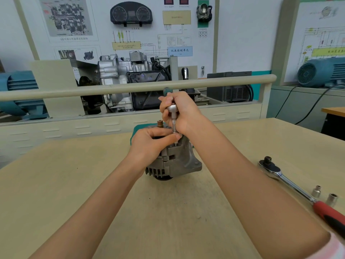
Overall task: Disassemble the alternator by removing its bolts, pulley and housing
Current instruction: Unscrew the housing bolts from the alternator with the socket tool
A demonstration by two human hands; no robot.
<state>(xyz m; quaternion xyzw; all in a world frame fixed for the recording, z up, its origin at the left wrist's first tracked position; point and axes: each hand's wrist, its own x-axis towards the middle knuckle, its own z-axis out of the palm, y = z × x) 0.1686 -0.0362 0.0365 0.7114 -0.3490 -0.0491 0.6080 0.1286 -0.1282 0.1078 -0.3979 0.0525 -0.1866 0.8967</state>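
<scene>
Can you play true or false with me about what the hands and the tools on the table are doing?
1. The right hand holds a small ratchet above the alternator. True.
2. The left hand lies flat on the table. False: it pinches the ratchet's extension by the alternator.
3. A big ratchet with a red handle lies on the table. True.
4. Two sockets stand beside that big ratchet. True.
5. The alternator is already in pieces. False: its housing looks whole.

1 alternator (177,161), 2 ratchets (291,184) (172,109), 2 loose sockets (316,191) (332,199), 2 hands (149,144) (183,113).
</scene>
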